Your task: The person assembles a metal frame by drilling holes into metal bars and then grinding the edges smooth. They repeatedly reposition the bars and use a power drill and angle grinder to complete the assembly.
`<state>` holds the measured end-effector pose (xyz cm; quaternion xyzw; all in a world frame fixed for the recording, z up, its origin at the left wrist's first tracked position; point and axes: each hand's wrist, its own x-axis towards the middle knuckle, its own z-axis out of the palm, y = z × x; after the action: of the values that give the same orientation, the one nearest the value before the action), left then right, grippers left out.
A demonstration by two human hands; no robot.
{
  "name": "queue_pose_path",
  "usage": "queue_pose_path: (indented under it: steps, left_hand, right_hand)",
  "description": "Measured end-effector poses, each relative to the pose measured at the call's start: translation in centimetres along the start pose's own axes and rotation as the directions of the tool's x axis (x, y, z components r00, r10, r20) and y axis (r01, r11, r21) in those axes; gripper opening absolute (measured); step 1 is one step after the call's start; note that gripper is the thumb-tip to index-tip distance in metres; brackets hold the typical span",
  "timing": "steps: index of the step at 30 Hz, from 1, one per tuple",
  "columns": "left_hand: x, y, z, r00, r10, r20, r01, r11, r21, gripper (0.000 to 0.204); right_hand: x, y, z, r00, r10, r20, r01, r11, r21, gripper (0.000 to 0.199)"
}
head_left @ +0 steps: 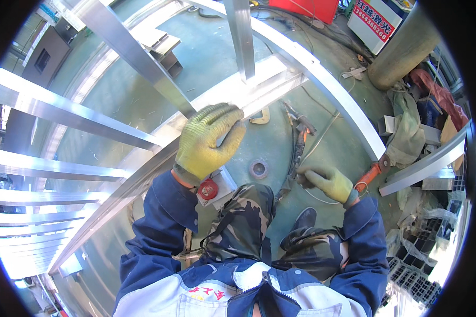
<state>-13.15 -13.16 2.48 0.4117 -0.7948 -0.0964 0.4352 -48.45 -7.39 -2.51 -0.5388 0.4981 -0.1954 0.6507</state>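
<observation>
One head-worn fisheye looks steeply down, close over the metal frame (143, 174) and green floor (333, 153), its rim probably distorted.

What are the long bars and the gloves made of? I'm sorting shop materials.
The long bars look like bare metal, probably aluminium or steel: bright, mirror-like glare, straight edges. The gloves on the left hand and right hand look like knit fabric with a yellow-green crinkled rubbery coating.

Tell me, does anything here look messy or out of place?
Mostly the right side: rags and a crumpled cloth lie heaped on metal offcuts, and cables trail loose across the green floor. The metal frame under the left hand looks straight and undamaged.
</observation>
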Motion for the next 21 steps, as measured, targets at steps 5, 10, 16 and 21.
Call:
queue_pose_path:
  steps: [5, 10, 16, 21]
  left_hand:
    - [1.5, 0.0, 2.7, 0.998, -0.048, -0.036, 0.058, 0.917, 0.396, 0.031]
    - [2.5, -0.3, 4.6, 0.993, -0.115, 0.022, 0.096, 0.907, 0.41, 0.028]
    - [1.7, -1.3, 3.2, 0.998, -0.061, 0.007, 0.061, 0.997, -0.05, 0.013]
    - [1.3, 0.8, 0.6, 0.941, -0.338, 0.016, 0.337, 0.934, -0.118, 0.012]
  right_hand:
    - [-2.6, 12.7, -7.2, 0.955, 0.211, -0.207, -0.195, 0.976, 0.094, 0.042]
    - [-4.6, 26.6, -15.4, 0.7, 0.37, -0.611, -0.146, 0.911, 0.385, 0.044]
    - [-9.2, 43.2, -25.0, 0.297, 0.409, -0.863, -0.066, 0.91, 0.408, 0.046]
    - [-3.9, 48.4, -21.4, 0.038, 0.225, -0.974, -0.681, 0.719, 0.139, 0.051]
